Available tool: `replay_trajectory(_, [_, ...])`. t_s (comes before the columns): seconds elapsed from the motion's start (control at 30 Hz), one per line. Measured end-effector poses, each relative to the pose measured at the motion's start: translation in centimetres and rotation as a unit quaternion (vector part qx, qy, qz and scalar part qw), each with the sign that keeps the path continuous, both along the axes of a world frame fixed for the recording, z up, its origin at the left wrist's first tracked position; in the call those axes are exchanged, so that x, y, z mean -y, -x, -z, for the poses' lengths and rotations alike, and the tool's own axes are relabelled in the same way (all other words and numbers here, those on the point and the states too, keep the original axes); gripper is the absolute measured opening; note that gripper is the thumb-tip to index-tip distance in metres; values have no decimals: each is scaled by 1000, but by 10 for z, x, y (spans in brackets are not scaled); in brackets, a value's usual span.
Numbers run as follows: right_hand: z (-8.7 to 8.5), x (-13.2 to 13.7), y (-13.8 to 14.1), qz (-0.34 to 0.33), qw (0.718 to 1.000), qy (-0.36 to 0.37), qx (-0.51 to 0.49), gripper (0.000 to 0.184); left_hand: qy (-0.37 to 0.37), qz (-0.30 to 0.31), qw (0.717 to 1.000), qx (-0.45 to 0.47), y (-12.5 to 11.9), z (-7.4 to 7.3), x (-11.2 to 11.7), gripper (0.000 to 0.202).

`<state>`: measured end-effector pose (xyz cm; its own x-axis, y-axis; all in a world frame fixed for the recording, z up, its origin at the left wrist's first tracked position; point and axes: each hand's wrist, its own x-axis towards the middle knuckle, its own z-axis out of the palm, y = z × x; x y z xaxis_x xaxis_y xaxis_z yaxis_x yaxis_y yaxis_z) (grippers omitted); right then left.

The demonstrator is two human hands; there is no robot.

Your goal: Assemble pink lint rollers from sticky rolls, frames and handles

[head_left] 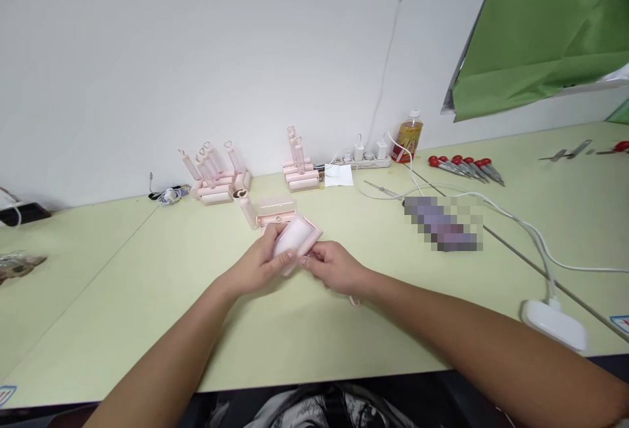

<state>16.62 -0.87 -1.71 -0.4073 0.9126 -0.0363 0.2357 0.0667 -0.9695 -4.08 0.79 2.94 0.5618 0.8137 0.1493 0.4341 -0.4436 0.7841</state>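
Note:
My left hand wraps around a pale pink plastic roller head, its thumb lying over the shiny, semi-clear cover. The fingers of my right hand are closed on the lower right edge of the same head; their tips are partly hidden. Under my right wrist a small pink loop end shows, mostly covered by the arm. Just beyond my left hand lies another pink head with its clear cover raised. A loose pink handle with a heart-shaped loop stands beside it.
Several assembled pink rollers stand by the wall, with more to their right. A power strip, a bottle, red-handled tools and a blurred phone-like object lie rightward. White cables reach a white charger.

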Motion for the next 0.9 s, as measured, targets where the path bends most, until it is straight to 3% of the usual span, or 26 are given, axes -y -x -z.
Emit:
replay_trajectory(0.1, [-1, 0, 1, 3, 998, 55, -2, 29, -7, 7, 1000, -26, -4, 1, 2, 50])
replay_trajectory(0.2, [-5, -2, 1, 25, 994, 104, -36, 31, -118, -32, 991, -49, -3, -2, 2, 59])
replay_trajectory(0.33, [-14, -7, -4, 64, 969, 177, -161, 28, -284, -37, 951, -119, -1, -5, 5, 70])
replay_trajectory(0.47, [-20, -5, -10, -9, 943, 207, -261, 31, -371, -43, 908, -187, -5, 3, 6, 59])
replay_trajectory(0.57, [-21, 1, -9, -90, 923, 198, -318, 39, -413, -63, 899, -130, -9, 9, 3, 53])
replay_trajectory(0.7, [-12, 3, -6, -164, 910, 170, -339, 48, -395, -110, 911, -35, -6, 5, 0, 49])
replay_trajectory(0.8, [-3, -1, -5, -169, 930, 147, -290, 46, -352, -229, 905, 63, 7, -9, -9, 46])
replay_trajectory(0.9, [3, -6, -4, -152, 959, 127, -202, 43, -289, -351, 865, 210, 32, -31, -28, 52])
